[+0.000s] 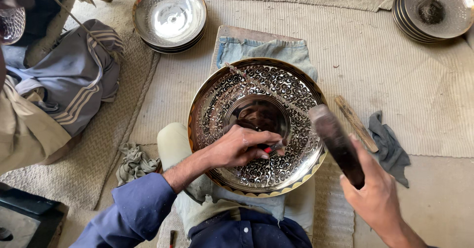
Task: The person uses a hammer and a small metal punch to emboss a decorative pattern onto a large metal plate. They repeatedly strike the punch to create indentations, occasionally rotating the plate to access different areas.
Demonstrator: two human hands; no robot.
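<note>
Engraving in progress, by the look of it: left hand (237, 146) closed around a small punch (274, 147) with a red band, tip set on the patterned floor of a large metal bowl (256, 124), just below its plain mirrored centre. Right hand (377, 196) wrapped tight on the handle of a dark wooden mallet (335, 142), head raised over the bowl's right rim — apart from the punch, not touching it. Bowl resting tilted on a knee padded with folded denim cloth (264, 48), a wooden board (237, 30) beneath. Next move, judged from this pose: a short, square blow on the punch's top, left fingers holding the tip steady so it does not skid on the polished metal. Bowl wide and shallow, bright silver, covered in dense black curling scrollwork, rim edged in dark and gold scallops. Woven mats (405, 90) ribbed and pale under everything. 2 stacks of similar bowls at the far side — 1 plain and shiny at upper left (169, 16), 1 at upper right (434, 8) with a dark smudge inside. Flat wooden stick (356, 123) and crumpled grey rag (390, 146) lying right of the bowl; another rag (134, 163) on the left.
</note>
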